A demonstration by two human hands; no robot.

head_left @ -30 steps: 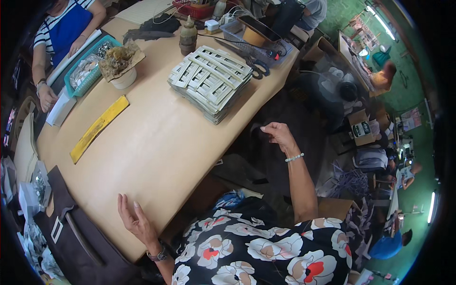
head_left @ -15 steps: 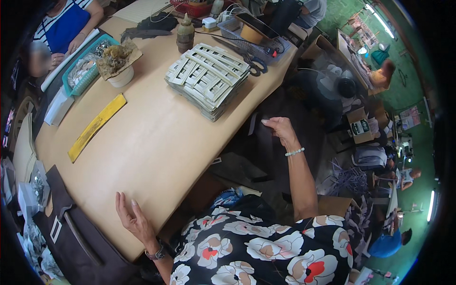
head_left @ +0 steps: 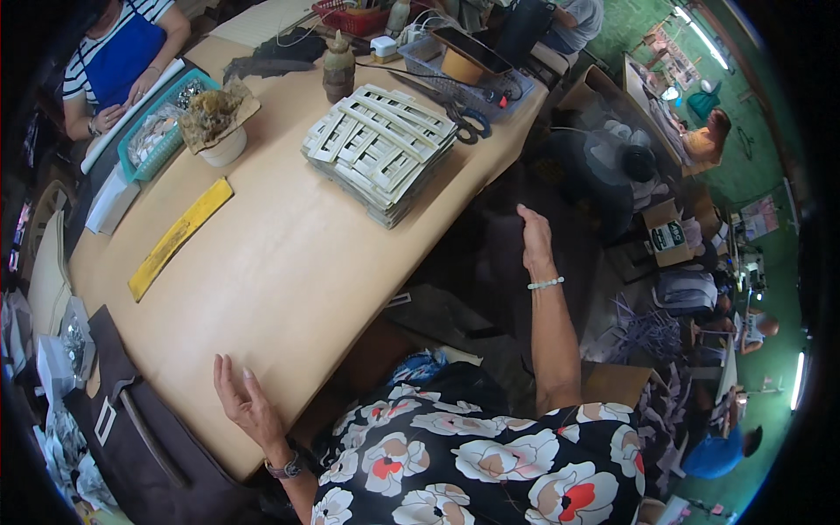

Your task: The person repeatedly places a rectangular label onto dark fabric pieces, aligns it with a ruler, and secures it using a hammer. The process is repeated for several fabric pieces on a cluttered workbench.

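My left hand [head_left: 243, 404] rests open, palm up, at the near edge of the tan wooden table [head_left: 289, 262], holding nothing. A wristwatch sits on that wrist. My right hand [head_left: 535, 238] is raised off the table's right side, fingers together and straight, empty, with a beaded bracelet on the wrist. A stack of pale woven lattice pieces [head_left: 378, 150] lies on the table ahead, nearer the right hand. Black-handled scissors [head_left: 461, 121] lie just beyond the stack.
A yellow strip [head_left: 179, 236] lies on the table's left part. A white bowl of dried material [head_left: 219, 118], a teal basket [head_left: 162, 131] and a brown jar [head_left: 338, 68] stand farther back. Another person in a blue apron [head_left: 122, 57] sits at the far left. A dark bag [head_left: 140, 437] lies near left.
My right hand has opened from a loose curl and lifted slightly, moving toward the table edge. My left hand has barely shifted.
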